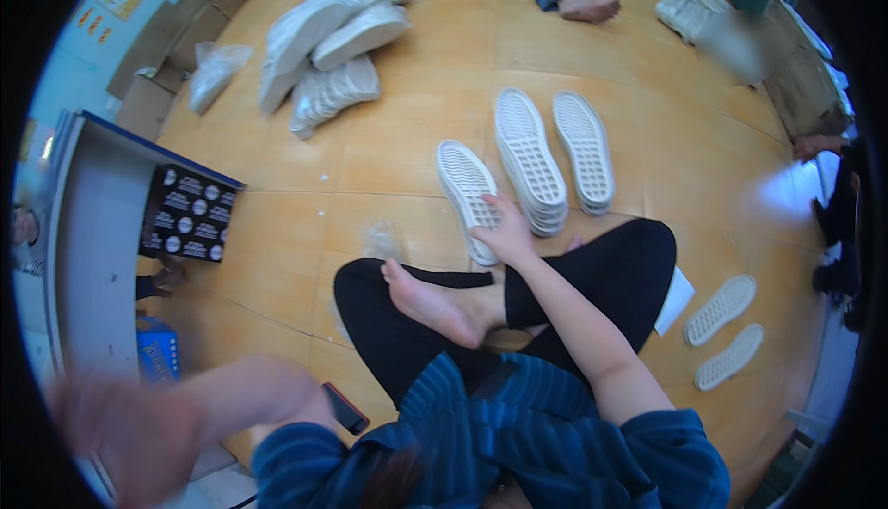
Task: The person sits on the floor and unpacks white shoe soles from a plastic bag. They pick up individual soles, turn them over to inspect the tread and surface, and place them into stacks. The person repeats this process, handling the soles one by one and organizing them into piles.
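Tan, smooth-panelled floor [416,56]: white, elongated, grid-patterned sole [462,171] is lying before the crossed, black-trousered legs [610,273], the bare right hand [504,232] resting on its near half. Stack of matching white soles [529,148] is lying just to its right; second white stack [584,144] is lying right of that. Pair of flat white soles [721,310] is lying farther right, past a white paper sheet [676,303] beside the right knee. White soles in clear plastic [356,37] are lying ahead-left. Black, circle-printed carton [191,222] is standing at left, a blue box [157,350] nearer. Dark, slim phone [345,408] is lying behind the left knee.
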